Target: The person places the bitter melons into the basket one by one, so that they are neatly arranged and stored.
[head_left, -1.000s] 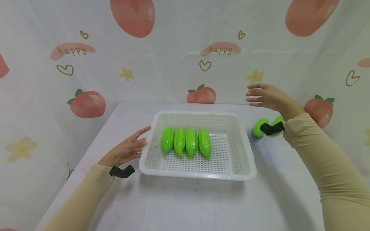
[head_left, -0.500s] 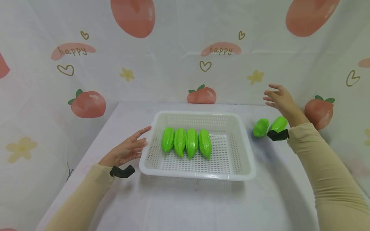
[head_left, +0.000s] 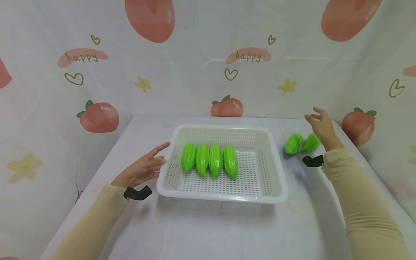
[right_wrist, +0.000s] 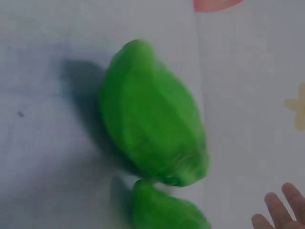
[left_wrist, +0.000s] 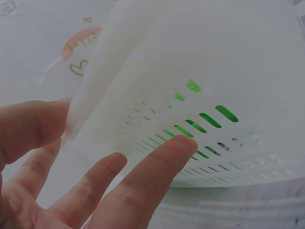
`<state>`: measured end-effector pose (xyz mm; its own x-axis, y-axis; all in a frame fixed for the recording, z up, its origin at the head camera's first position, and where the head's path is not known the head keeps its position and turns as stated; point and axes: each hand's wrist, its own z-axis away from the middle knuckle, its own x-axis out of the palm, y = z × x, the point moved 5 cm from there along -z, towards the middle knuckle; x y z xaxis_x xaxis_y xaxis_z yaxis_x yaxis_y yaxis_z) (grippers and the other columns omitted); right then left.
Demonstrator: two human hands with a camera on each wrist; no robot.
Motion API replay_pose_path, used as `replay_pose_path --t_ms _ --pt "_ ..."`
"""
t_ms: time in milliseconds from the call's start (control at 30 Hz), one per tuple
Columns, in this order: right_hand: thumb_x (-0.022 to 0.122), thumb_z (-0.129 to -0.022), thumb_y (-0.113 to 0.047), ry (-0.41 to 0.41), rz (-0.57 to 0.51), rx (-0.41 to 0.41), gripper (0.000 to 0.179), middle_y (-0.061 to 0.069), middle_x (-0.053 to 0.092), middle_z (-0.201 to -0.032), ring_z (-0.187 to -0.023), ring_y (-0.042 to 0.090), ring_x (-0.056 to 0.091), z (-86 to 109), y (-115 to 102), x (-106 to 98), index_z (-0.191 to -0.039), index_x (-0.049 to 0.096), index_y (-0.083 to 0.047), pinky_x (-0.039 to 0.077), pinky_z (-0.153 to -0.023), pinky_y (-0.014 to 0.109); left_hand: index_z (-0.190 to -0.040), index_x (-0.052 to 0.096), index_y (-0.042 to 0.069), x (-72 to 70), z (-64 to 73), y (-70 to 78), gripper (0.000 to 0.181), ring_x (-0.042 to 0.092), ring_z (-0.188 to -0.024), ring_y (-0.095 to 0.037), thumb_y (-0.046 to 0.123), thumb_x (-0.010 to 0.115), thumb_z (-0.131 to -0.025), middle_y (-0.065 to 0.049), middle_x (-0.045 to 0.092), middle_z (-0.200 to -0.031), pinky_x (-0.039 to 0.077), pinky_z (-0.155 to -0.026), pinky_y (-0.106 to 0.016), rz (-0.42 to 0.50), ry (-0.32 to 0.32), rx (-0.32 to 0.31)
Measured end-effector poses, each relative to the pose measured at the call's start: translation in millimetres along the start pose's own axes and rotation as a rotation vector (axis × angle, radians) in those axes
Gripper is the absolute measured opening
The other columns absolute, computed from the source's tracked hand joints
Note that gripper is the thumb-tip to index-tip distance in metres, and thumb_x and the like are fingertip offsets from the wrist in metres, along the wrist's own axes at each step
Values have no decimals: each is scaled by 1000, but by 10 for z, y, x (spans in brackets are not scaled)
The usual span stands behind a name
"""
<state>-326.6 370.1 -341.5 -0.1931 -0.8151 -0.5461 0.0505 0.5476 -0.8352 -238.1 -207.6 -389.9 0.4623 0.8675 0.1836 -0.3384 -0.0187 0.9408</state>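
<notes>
A white plastic basket [head_left: 224,198] stands mid-table with several glossy green ridged fruits [head_left: 215,161] side by side in its left half, each tapering to a point. My left hand [head_left: 139,169] is at the basket's left wall, fingers spread; in the left wrist view, fingertips meet the rim and perforated side. Two more such fruits lie right of the basket, the nearer-left one [head_left: 293,143] and a farther-right one [head_left: 311,143]. My right hand [head_left: 322,129] hovers just over the farther-right fruit, fingers loosely extended and holding nothing. The right wrist view shows a green fruit [right_wrist: 152,119] up close.
A white cloth covers the table [head_left: 201,234], and its back edge meets a printed curtain [head_left: 182,83] with peaches and hearts. A dark wrist strap piece [head_left: 138,193] sticks out under the left wrist, and another [head_left: 312,161] under the right.
My right hand has moved right and then lower, toward the farther-right fruit, which has turned a little. My left hand and the basket have stayed put.
</notes>
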Motion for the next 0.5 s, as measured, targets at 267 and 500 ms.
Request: replay_pose_path --t_ms 267,500 --pt "38 -102 -38 18 -3 42 71 36 14 -153 -140 53 18 93 191 34 -154 6 -1 20 -114 64 -154 18 34 1 -3 -1 68 65 -111 -20 8 51 -100 0 51 -134 55 -90 -44 3 4 1" --pt "39 -102 -35 58 11 63 69 37 16 -152 -140 54 18 125 320 37 -153 9 0 20 -114 63 -154 17 35 -8 0 -8 69 64 -112 -19 11 52 -100 -2 47 -138 54 -91 -44 -24 7 -2"
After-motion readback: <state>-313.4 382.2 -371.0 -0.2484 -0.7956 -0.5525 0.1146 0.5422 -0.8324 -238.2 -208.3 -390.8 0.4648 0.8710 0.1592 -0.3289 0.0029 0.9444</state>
